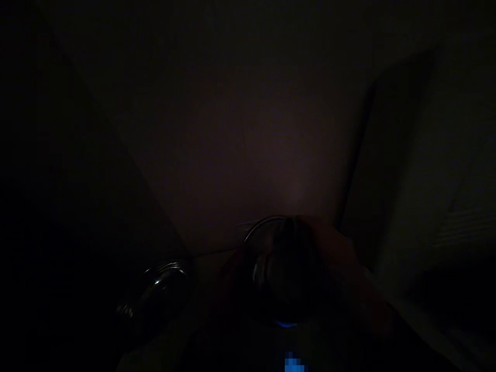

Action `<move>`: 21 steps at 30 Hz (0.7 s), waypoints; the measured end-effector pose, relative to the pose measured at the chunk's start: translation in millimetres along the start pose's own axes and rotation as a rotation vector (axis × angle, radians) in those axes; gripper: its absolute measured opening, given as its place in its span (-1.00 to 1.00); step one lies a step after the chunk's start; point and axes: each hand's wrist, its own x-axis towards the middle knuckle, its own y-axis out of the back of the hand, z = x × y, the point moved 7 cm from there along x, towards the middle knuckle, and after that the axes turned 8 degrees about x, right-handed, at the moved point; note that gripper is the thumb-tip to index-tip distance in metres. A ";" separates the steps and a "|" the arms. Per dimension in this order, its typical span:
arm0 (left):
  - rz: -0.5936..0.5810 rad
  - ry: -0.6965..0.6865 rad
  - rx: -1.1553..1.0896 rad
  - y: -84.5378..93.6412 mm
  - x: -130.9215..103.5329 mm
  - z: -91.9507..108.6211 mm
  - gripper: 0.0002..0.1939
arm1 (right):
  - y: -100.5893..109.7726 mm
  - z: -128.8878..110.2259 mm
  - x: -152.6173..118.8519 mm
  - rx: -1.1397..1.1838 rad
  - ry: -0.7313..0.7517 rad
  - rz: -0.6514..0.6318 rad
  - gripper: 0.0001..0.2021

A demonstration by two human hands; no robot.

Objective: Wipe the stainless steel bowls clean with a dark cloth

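The view is very dark. A round, shiny, rimmed object like a bowl or pot (275, 274) is at the lower middle, with a small blue glint on its near edge. My right hand (344, 258) lies along its right side, the fingers wrapped round the rim. At its left side my left hand (228, 284) is only a faint reddish shape, and its fingers are lost in the dark.
A second shiny, rounded object (158, 294) stands at the lower left. Behind is a pale upright surface (251, 144). A dark panel-like shape (387, 155) rises at the right. A blue pixelated patch (294, 365) shows at the bottom edge.
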 end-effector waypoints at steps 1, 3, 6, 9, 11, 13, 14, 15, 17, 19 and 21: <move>0.008 0.011 -0.014 0.8 0.9 0.6 -0.75 | 7.4 18.9 2.5 -0.085 -0.154 -0.020 -0.72; 0.026 0.037 -0.044 4.4 2.1 1.9 -0.81 | 34.5 49.1 3.2 -0.292 -0.404 0.094 -0.67; 0.041 0.079 -0.091 9.7 2.2 2.3 -0.80 | 53.5 70.1 4.6 -0.402 -0.503 0.111 -0.64; 0.047 0.089 -0.137 9.9 1.0 3.5 -0.74 | 52.6 72.1 4.7 -0.397 -0.474 0.104 -0.61; 0.054 0.075 -0.171 7.9 0.0 6.0 -0.70 | 43.4 61.3 3.2 -0.313 -0.397 0.137 -0.64; 0.063 0.056 -0.196 5.5 -1.1 9.2 -0.70 | 27.0 41.8 0.6 -0.156 -0.264 0.155 -0.71; 0.067 0.048 -0.204 4.2 -1.7 10.9 -0.70 | 15.7 29.1 -0.9 -0.051 -0.167 0.132 -0.75; 0.069 0.041 -0.210 3.0 -2.3 12.7 -0.70 | 4.1 17.5 -3.2 0.033 -0.091 0.097 -0.78; 0.069 0.030 -0.217 0.8 -3.5 16.7 -0.69 | -11.3 -6.8 -9.7 0.121 0.092 0.099 -0.78; 0.066 0.024 -0.224 -0.2 -4.7 21.4 -0.67 | -25.8 -24.1 -17.0 0.159 0.201 0.058 -0.77; 0.064 0.022 -0.231 1.0 -5.5 26.6 -0.65 | -38.1 -40.0 -25.2 0.168 0.285 -0.011 -0.72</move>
